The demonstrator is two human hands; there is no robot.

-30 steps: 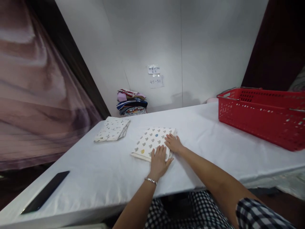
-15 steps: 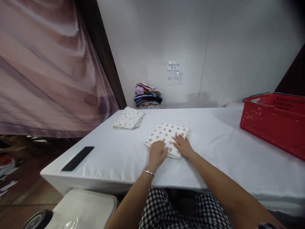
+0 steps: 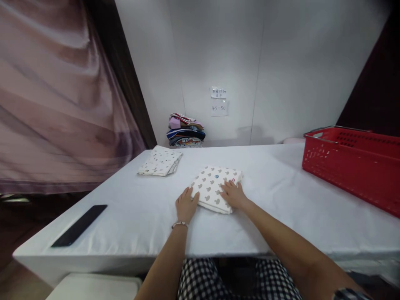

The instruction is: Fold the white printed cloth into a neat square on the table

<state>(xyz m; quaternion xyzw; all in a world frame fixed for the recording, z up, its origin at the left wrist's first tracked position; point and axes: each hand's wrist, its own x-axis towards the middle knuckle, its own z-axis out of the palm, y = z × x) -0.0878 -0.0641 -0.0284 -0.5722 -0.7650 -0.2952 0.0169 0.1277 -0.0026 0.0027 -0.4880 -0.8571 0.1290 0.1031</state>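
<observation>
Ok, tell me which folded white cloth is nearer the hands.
The near cloth with larger grey shapes, under the right hand; the far cloth, with smaller scattered prints, lies farther back and left.

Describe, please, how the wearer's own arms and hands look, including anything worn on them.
The left hand and right hand are ungloved. A slim, silvery bracelet circles the left wrist; none shows on the right. A black-and-white checked sleeve just shows on the right arm; any left sleeve is out of view.
</observation>
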